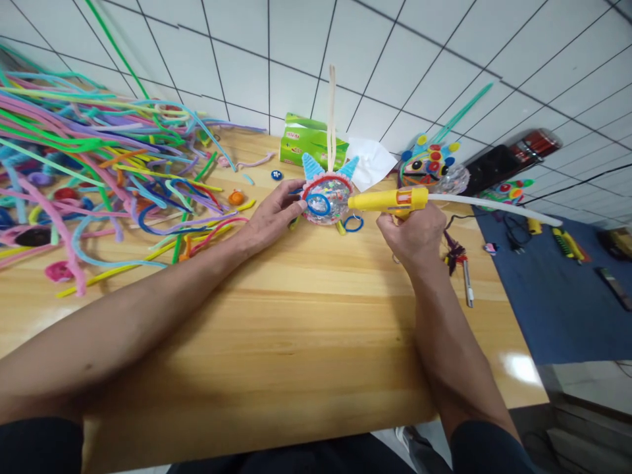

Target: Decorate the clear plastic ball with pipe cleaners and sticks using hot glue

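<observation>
My left hand is at the left side of a clear round ornament filled with coloured bits, with blue pipe-cleaner ears and a red and pink rim. Between its thumb and fingers it pinches the left edge of a blue pipe-cleaner ring, which overlaps the ornament's front. A yellow hot glue gun with a white glue stick in its back is gripped in my right hand. Its nozzle points left, close to the ornament's right side. A second blue ring lies just below the nozzle.
Many coloured pipe cleaners are heaped on the left of the wooden table. Behind the ornament are a green tissue pack and a white tissue. Another decorated ornament stands right. A blue mat holds tools and a cord.
</observation>
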Demonstrator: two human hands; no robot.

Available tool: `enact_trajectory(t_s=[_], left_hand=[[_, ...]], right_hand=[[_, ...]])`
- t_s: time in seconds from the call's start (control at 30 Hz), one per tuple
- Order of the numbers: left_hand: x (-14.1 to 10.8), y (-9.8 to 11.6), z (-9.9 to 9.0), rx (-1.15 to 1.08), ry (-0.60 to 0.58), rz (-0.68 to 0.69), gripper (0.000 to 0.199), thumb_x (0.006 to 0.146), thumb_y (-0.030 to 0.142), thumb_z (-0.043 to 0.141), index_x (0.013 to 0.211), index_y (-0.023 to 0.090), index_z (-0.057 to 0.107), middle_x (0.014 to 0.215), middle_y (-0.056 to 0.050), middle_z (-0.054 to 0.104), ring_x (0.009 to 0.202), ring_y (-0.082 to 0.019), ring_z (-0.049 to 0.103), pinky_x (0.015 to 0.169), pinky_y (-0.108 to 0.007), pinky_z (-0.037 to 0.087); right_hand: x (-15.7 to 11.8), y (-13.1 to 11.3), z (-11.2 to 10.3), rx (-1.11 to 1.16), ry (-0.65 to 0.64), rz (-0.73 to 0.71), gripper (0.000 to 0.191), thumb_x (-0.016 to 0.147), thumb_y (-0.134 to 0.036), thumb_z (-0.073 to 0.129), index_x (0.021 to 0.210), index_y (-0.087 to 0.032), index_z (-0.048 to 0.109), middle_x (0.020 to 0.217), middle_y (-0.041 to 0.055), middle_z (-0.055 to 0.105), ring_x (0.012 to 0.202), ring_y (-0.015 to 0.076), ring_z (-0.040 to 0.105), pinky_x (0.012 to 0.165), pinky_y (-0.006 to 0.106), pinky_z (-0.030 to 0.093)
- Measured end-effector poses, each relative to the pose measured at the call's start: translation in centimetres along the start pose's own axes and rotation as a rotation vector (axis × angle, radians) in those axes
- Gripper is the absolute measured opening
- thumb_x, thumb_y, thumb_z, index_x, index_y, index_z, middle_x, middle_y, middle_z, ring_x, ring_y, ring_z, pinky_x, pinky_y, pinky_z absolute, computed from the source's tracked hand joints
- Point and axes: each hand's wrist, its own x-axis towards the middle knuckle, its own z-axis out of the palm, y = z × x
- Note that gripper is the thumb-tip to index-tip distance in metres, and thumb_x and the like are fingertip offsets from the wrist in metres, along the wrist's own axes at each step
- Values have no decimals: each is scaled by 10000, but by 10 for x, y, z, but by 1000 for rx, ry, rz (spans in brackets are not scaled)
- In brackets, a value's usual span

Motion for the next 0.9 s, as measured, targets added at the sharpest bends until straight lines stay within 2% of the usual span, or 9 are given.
enact_trajectory(t_s=[0.2,0.43,0.7,0.9], left_hand=[[1,0,0,-8,-3,4,578,1032,585,834,1493,267,694,1539,-107,765,1409,-350,749,1239,-550,605],[0,2,-1,9,-10,10,568,1034,601,827,1475,270,690,1518,-86,768,1397,-327,743,1248,-530,604],[1,0,-1,12,-10,17,594,1026,624,831,1475,263,689,1510,-93,774,1389,-333,752,1231,-522,618],[1,-2,-1,4,-8,17,587,1025,602,840,1479,264,685,1536,-93,768,1392,-333,753,1240,-520,608]], right_hand=[[-3,1,7,-1,31,-20,295,882,-361,686,1114,-201,771,967,179,794,1004,424,787,980,626,653],[-6,-3,14,32,46,-46,323,892,-346,671,1157,-199,782,975,167,801,988,407,781,980,610,655],[-4,1,12,45,26,-32,315,881,-371,666,1103,-181,784,946,183,789,992,430,776,1007,664,650],[-5,-1,13,69,65,-45,393,869,-325,659,1210,-198,805,1017,170,819,1036,410,784,1013,602,668]])
